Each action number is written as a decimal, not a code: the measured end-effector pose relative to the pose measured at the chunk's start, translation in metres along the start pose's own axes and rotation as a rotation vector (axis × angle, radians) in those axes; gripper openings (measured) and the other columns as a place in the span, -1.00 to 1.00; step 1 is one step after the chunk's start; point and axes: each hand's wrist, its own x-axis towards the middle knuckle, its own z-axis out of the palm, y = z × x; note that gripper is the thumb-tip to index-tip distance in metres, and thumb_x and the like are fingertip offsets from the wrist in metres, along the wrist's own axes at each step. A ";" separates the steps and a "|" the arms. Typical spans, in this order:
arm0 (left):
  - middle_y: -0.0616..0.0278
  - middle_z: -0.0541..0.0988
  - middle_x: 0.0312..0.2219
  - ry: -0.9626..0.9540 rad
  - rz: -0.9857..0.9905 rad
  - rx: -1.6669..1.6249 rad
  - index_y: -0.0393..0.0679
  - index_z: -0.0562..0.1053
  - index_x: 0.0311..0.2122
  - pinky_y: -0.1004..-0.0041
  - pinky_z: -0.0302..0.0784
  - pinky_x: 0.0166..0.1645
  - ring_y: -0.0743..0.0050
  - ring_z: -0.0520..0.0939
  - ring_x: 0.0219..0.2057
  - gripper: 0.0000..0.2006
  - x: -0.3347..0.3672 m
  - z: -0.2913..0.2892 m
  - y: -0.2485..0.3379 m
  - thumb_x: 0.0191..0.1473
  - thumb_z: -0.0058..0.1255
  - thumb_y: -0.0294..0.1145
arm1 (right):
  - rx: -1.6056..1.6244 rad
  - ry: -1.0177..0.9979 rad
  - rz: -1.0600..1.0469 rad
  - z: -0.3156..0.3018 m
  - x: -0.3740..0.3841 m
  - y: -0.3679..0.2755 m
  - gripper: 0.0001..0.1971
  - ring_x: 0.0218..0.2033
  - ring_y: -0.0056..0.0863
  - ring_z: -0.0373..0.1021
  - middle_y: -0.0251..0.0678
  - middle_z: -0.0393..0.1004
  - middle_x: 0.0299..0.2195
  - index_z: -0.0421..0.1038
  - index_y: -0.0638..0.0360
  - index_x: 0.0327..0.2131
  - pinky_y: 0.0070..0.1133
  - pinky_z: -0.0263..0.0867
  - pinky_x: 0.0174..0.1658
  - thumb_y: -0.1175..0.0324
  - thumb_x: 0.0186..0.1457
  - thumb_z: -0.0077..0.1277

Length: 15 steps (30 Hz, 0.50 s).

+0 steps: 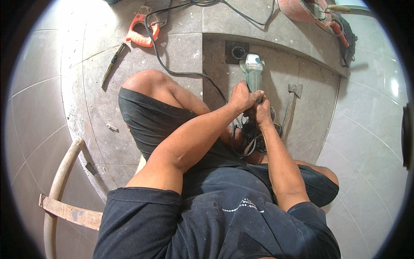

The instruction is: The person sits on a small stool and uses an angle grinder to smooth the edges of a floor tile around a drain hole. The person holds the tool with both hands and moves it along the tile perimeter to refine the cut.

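Note:
An angle grinder (253, 77) with a greenish body and a pale metal head points away from me over the sunken floor section. My left hand (242, 97) is closed around its body, thumb lying across it. Just behind, my right hand (262, 113) grips the rear end of the grinder. Part of its disc (243, 65) shows at the left of the head, close to a square floor drain (237, 52). Whether the disc touches anything, I cannot tell. A black power cable (181, 73) runs over the floor, with more cable bunched below my hands.
A hatchet (295, 90) lies on the floor to the right. Farther left are an orange-handled handsaw (141, 39) and a narrow, worn tool (113, 64). A reddish bucket (297, 9) stands at the far right on a raised ledge (276, 36). A wooden frame (64, 181) is at near left.

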 end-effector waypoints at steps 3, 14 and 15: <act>-0.34 0.64 -0.25 -0.001 -0.004 0.000 -0.62 0.43 0.02 0.16 0.78 -0.26 -0.05 0.78 -0.27 -0.28 -0.001 -0.002 0.001 0.14 0.35 -0.01 | -0.007 0.024 0.014 0.005 -0.004 -0.007 -0.57 -0.61 -0.47 0.48 -0.26 0.53 -0.53 0.41 0.31 -0.22 -0.48 0.43 -0.55 0.15 0.06 0.32; -0.32 0.64 -0.27 0.022 -0.006 0.007 -0.62 0.44 -0.01 0.18 0.78 -0.31 -0.02 0.78 -0.29 -0.31 -0.001 0.000 -0.002 0.15 0.35 -0.03 | -0.046 0.036 -0.019 0.007 -0.008 -0.012 -0.60 -0.61 -0.46 0.48 -0.25 0.54 -0.54 0.45 0.33 -0.27 -0.47 0.45 -0.54 0.16 0.05 0.31; -0.32 0.64 -0.26 0.025 -0.005 0.007 -0.62 0.44 -0.01 0.18 0.78 -0.32 -0.03 0.78 -0.29 -0.31 -0.001 0.000 -0.002 0.16 0.35 -0.03 | -0.038 0.032 -0.023 0.007 -0.007 -0.012 -0.60 -0.61 -0.46 0.48 -0.25 0.54 -0.55 0.46 0.33 -0.28 -0.47 0.44 -0.54 0.16 0.05 0.31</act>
